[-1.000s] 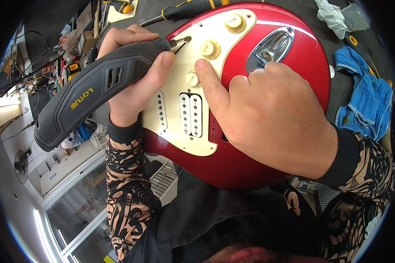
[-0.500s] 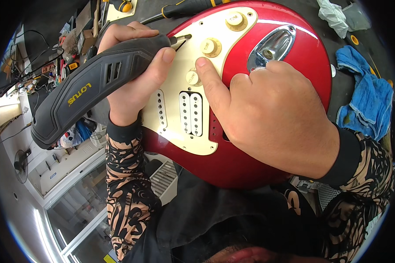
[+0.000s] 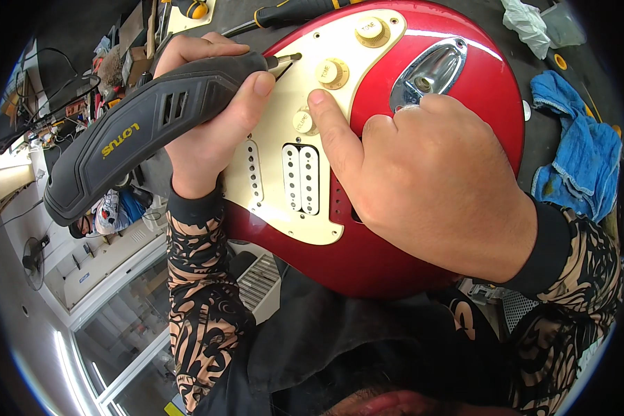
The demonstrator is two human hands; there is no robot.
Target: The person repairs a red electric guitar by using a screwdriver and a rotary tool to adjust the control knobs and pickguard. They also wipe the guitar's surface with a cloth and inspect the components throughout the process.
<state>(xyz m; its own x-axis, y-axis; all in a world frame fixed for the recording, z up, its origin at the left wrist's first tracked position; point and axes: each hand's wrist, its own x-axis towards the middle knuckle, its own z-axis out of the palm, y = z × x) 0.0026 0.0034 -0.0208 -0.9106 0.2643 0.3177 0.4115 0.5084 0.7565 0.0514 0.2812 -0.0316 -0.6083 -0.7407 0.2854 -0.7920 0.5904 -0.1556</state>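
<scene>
A red electric guitar body [image 3: 482,90] lies under both hands, with a cream pickguard [image 3: 274,177] on its face. My left hand [image 3: 215,132] is closed around a black handheld rotary tool [image 3: 139,135]. The tool's thin metal tip meets the pickguard at the upper end of a narrow dark slot [image 3: 283,73]. My right hand [image 3: 433,184] lies over the body, its index finger stretched onto the pickguard between the middle tone knob [image 3: 331,73] and the volume knob [image 3: 303,122]. Its other fingers are curled, their tips hidden; nothing shows in them.
A chrome jack plate [image 3: 430,75] sits beyond my right hand. To the right lie a blue cloth [image 3: 579,152] and crumpled white plastic [image 3: 527,28]. A black and yellow-handled tool [image 3: 301,12] rests behind the guitar. Assorted tools and cables crowd the far left.
The rear end of the rotary tool has swung slightly up and left, while its tip stays at the slot. My right hand has hardly moved.
</scene>
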